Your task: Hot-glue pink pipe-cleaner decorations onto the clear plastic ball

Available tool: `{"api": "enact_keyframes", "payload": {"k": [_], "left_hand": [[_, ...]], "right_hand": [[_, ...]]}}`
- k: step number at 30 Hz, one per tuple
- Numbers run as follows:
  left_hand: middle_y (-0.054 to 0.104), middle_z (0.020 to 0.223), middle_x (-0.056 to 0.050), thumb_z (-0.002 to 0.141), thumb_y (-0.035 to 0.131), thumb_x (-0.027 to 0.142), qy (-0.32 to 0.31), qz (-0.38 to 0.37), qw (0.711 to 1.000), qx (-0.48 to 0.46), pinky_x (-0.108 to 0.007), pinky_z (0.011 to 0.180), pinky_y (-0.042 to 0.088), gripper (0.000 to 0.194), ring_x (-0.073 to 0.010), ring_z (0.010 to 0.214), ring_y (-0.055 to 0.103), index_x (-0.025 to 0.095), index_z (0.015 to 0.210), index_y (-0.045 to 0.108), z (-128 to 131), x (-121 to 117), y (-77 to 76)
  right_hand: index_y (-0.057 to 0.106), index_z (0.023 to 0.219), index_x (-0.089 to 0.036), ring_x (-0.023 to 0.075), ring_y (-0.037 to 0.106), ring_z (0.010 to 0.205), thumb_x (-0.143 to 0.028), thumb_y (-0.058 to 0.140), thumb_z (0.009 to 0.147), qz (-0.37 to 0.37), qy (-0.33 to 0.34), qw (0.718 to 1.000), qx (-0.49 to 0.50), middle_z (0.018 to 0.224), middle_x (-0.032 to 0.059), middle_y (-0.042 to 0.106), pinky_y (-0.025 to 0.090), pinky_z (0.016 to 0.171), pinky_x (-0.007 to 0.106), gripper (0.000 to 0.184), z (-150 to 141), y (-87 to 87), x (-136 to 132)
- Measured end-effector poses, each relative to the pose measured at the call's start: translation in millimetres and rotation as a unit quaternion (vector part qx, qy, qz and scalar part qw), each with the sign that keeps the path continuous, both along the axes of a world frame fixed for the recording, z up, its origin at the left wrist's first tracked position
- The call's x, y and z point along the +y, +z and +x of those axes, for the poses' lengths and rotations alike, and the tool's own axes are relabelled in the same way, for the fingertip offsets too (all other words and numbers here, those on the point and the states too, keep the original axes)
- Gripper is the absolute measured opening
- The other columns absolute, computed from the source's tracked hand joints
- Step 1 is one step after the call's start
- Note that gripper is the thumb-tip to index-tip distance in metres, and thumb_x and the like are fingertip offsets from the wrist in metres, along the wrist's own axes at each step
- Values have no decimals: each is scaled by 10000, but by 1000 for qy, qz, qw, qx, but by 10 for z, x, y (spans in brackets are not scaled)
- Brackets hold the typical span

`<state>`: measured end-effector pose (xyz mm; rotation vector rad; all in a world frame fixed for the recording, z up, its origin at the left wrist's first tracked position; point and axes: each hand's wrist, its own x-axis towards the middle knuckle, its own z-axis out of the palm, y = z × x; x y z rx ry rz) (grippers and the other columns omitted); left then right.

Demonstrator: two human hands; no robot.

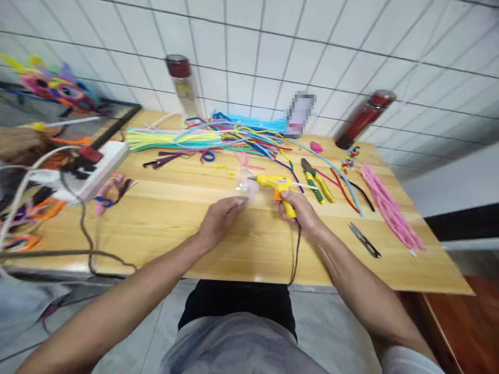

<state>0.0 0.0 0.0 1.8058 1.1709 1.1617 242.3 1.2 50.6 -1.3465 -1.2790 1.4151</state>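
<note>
A yellow glue gun [274,182] is gripped by the right hand [302,210], fingers closed around its handle, over a wooden table [163,208]. A clear piece [252,191] is pinched by the left hand [222,221] at the nozzle — contact cannot be told. Pliers [317,182] are laid rightward; colored pipe cleaners [210,137] are heaped behind.
</note>
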Motion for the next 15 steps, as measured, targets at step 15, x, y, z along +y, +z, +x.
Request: {"api": "enact_keyframes", "payload": {"k": [15], "left_hand": [[770,1157,-48,894,747,483,221,-1,958,-183,-384,1033,592,306,-229,1142,718,234,1071,725,-111,105,139]], "right_hand": [[715,882,-197,215,685,920,-402,396,1096,86,15,917,-389,940,70,768,412,771,296,436,-1,-118,140]]}}
